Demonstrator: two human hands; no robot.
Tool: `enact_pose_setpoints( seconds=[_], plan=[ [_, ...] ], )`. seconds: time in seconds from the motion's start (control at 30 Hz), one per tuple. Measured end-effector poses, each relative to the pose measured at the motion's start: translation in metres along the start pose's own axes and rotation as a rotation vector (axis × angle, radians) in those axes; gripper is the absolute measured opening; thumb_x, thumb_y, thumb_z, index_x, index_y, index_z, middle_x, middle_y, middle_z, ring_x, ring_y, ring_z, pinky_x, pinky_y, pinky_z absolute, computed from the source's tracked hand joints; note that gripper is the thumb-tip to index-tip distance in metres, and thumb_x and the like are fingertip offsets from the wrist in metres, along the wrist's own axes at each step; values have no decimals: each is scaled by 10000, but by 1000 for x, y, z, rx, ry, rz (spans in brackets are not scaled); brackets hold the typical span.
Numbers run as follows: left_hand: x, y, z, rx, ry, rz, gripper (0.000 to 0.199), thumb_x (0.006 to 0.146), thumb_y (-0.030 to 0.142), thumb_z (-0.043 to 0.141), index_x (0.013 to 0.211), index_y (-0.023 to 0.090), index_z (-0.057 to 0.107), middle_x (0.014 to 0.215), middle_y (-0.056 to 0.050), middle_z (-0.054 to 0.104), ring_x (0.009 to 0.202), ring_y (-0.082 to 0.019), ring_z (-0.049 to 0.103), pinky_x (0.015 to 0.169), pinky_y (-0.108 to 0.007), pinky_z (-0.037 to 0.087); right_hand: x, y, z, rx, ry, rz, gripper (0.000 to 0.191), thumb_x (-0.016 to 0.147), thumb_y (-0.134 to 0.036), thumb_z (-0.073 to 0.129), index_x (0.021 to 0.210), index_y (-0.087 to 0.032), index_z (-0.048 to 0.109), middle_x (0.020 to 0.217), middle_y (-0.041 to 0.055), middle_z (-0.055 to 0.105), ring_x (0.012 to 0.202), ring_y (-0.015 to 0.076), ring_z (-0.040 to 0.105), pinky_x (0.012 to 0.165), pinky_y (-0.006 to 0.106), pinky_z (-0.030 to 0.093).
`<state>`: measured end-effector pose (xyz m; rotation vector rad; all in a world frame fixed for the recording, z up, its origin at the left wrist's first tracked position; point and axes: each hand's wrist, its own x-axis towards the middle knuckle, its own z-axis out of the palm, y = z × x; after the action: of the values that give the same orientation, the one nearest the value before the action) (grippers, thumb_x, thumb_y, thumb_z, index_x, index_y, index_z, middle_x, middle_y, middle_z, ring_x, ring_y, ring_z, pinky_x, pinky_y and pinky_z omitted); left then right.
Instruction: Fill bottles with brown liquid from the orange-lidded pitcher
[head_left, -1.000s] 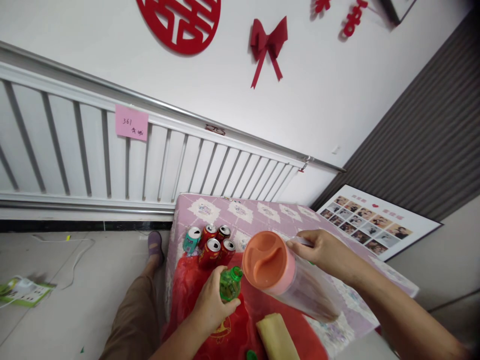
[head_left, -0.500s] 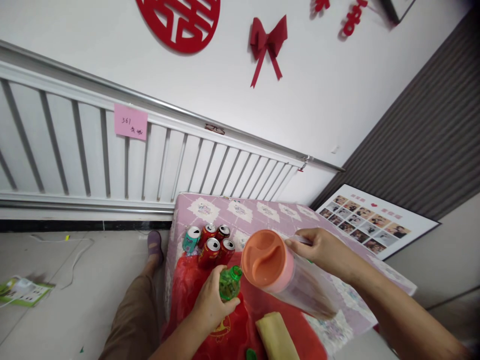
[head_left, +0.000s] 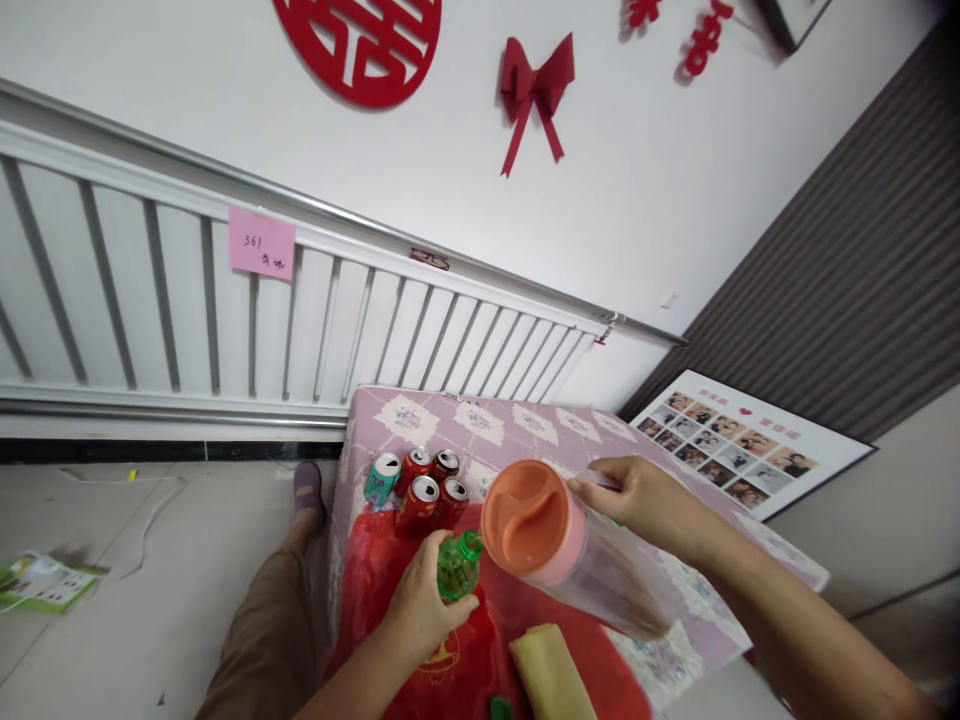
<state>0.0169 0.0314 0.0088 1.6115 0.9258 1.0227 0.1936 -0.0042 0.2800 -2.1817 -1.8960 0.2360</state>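
Note:
My left hand (head_left: 431, 600) is closed around a green plastic bottle (head_left: 458, 568), whose uncapped neck points up. Gripped by its handle, a clear pitcher (head_left: 600, 590) with an orange lid (head_left: 526, 518) hangs tilted from my right hand (head_left: 634, 497). The lid end leans left, close beside the bottle's mouth, and brown liquid lies toward the pitcher's base. Whether any liquid passes between them I cannot tell. Beneath both hands is a red tray (head_left: 480, 650). On it lies a folded yellow cloth (head_left: 553, 675), and a small green cap-like piece (head_left: 500, 708) shows at the bottom edge.
Several opened red drink cans (head_left: 418, 500) and a teal can (head_left: 383, 478) stand behind the tray on the pink patterned tablecloth (head_left: 570, 425). A white radiator (head_left: 375, 330) runs along the wall. On the floor at left lies a power strip (head_left: 52, 585) with a cord.
The pitcher and the bottle have shifted very slightly left in the view. Both hands keep the same grips.

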Motion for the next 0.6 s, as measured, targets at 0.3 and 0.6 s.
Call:
enact_pose_setpoints(
  seconds=[0.3,0.6],
  plan=[
    [1,0,-1,2,-7,5,732,612,172,700,1270,176,379,1286,-139,558,1173,-287,551,1024,-428,423,0,3,1,-34,-11,8,404,791,-470,496,548,-229,282,555,-62,231,521,98,234,473,258,182],
    [0,2,-2,-7,10,5,712,601,162,709,1246,195,409,1251,-127,586,1142,-286,574,997,-426,445,1,2,2,-26,-4,5,402,789,-463,496,549,-231,272,556,-63,222,520,98,229,473,261,183]
  ],
)
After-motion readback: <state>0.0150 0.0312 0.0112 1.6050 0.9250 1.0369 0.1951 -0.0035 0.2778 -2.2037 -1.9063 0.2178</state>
